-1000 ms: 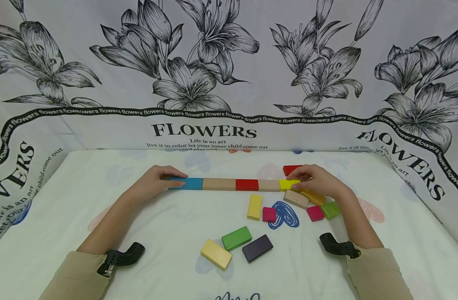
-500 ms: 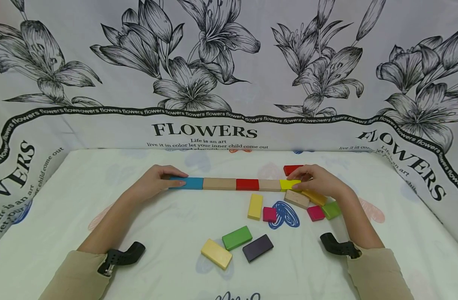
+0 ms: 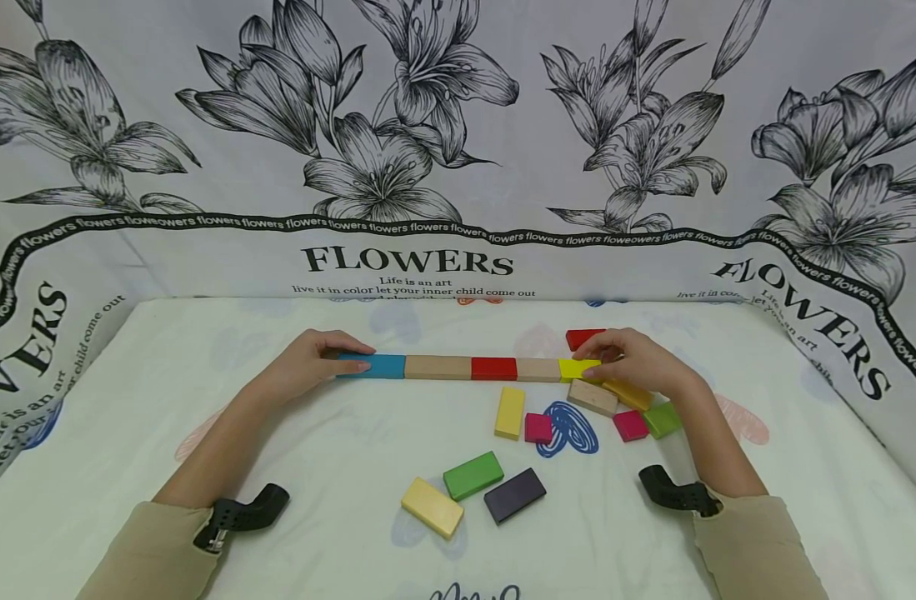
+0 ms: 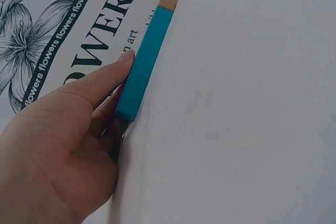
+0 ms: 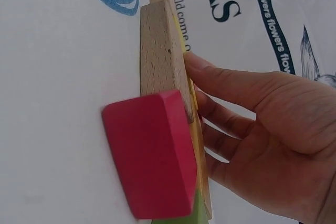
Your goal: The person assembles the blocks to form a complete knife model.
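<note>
On the table (image 3: pixel 307 442), your left hand (image 3: pixel 306 364) is pinching the blue block (image 3: pixel 387 367) and your right hand (image 3: pixel 645 364) is gripping the bright yellow block (image 3: pixel 572 371); between these two, a long wooden block (image 3: pixel 438 368), a red block (image 3: pixel 493 369) and a shorter wooden block (image 3: pixel 538 370) are lying in line, touching end to end.

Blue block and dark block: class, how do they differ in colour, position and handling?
Colour: the blue block is clearly blue, while the dark block is nearly black.
Position: the blue block ends a straight row; the dark block lies slanted, apart from it.
Handling: the left grip holds the blue block; the dark block is unheld.
Both are oblong.
</note>
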A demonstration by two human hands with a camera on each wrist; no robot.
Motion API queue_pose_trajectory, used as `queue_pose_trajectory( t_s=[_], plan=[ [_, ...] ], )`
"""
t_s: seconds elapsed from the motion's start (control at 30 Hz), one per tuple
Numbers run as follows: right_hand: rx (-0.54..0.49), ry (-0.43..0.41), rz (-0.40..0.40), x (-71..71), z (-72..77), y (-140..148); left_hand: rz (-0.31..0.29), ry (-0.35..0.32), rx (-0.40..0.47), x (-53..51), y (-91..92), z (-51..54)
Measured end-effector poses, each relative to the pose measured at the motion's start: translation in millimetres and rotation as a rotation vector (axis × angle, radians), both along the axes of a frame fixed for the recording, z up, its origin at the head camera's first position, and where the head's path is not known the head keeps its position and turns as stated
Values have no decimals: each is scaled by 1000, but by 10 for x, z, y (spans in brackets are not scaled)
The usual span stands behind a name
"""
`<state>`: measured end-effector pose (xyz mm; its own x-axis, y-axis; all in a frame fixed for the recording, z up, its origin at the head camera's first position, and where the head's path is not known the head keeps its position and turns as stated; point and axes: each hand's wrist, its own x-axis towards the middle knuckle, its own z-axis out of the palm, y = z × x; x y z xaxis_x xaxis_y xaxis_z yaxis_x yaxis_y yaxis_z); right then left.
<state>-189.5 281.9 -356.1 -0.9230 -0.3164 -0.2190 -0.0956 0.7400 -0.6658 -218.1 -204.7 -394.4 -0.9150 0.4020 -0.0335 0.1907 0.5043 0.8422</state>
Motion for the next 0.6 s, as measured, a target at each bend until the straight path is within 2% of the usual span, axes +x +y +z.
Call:
queue_pose_trajectory(
  t_s=[0.33,0.6],
  plan=[
    [20,11,14,-4,24,-19,3,-2,-7,4,-8,5],
    [36,90,5,26,103,-44,-7,-8,-5,-10,-7,-10]
  ],
)
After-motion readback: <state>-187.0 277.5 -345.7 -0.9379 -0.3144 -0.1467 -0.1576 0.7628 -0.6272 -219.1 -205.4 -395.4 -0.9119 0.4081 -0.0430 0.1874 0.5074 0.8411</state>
